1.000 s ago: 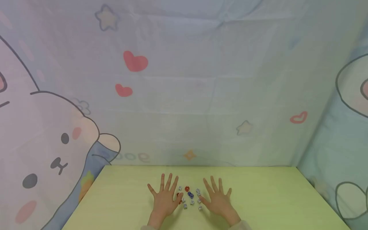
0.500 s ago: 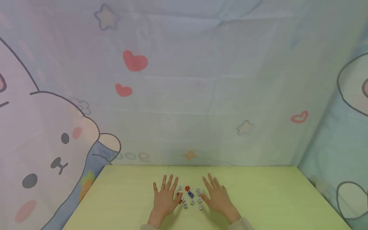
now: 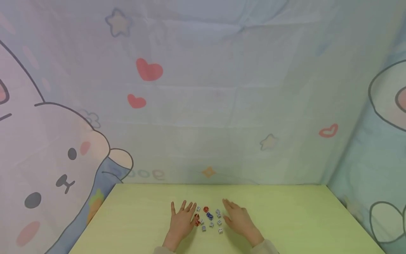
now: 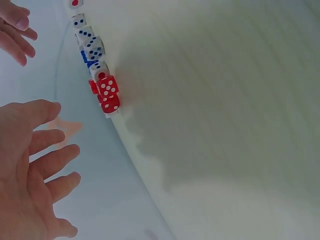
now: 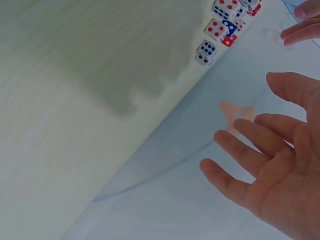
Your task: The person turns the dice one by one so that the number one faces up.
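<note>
Between my two hands lies a loose cluster of small dice on the table. White dice make up most of it, with a few red dice and blue dice among them. My left hand is just left of the cluster, its fingers spread and thumb near the red dice. To the right is my right hand, fingers fairly straight and close together, thumb pointing at the white dice. Neither hand holds anything. In both wrist views the palms hang above the table, with gaps between the fingers and the dice.
The pale yellow-green table stretches out on both sides of the hands. Behind it hangs a cloth backdrop printed with hearts, stars and a cartoon bear. Shadows of the hands fall on the tabletop in the wrist views.
My right hand's fingers have drawn together from a wide spread. Both hands' fingertips reach less far forward in the head view, and more of the red dice shows beside my left thumb. The dice stay put.
</note>
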`<action>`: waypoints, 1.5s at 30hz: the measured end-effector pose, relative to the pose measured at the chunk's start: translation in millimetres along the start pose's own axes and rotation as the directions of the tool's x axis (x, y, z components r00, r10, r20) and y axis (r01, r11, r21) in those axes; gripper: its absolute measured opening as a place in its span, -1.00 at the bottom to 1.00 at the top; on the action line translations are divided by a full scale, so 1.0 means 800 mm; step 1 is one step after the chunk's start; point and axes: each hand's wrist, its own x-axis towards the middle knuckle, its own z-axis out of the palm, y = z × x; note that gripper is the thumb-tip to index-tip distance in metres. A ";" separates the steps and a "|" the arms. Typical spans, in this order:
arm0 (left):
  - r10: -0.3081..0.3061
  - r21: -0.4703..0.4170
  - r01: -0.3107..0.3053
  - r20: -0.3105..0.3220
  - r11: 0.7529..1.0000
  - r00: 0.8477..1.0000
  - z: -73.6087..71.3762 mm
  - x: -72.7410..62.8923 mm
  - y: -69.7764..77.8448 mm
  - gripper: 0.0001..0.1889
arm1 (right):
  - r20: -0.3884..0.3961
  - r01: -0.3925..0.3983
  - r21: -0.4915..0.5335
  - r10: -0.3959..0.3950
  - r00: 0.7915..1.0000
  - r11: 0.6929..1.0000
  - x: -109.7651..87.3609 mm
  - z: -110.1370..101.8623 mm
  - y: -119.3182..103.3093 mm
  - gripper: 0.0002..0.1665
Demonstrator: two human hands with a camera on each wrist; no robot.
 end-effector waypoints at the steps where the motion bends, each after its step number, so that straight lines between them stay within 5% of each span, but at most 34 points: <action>1: 0.004 0.006 -0.004 -0.001 1.000 1.000 0.002 0.000 0.000 -0.53 | 0.001 0.000 -0.005 0.000 1.000 1.000 0.000 0.003 0.001 -0.35; 13: 0.031 0.082 -0.034 0.032 0.996 0.999 0.008 0.001 0.000 -0.65 | 0.070 -0.001 -0.053 0.005 0.998 0.999 -0.001 0.018 0.006 -0.60; 22: 0.038 0.036 -0.038 0.004 0.999 0.999 0.007 0.000 0.006 -0.69 | 0.086 0.057 -0.067 -0.051 0.995 0.996 0.001 0.025 -0.002 -0.74; 31: 0.077 0.109 -0.075 -0.020 0.991 0.997 0.016 0.006 0.009 -0.77 | 0.089 0.067 -0.090 -0.059 0.994 0.994 0.005 0.034 -0.005 -0.76; 45: 0.083 0.157 -0.092 0.064 0.983 0.994 0.016 -0.002 0.018 -0.81 | 0.080 0.059 -0.129 -0.049 0.996 0.990 0.006 0.041 -0.001 -0.79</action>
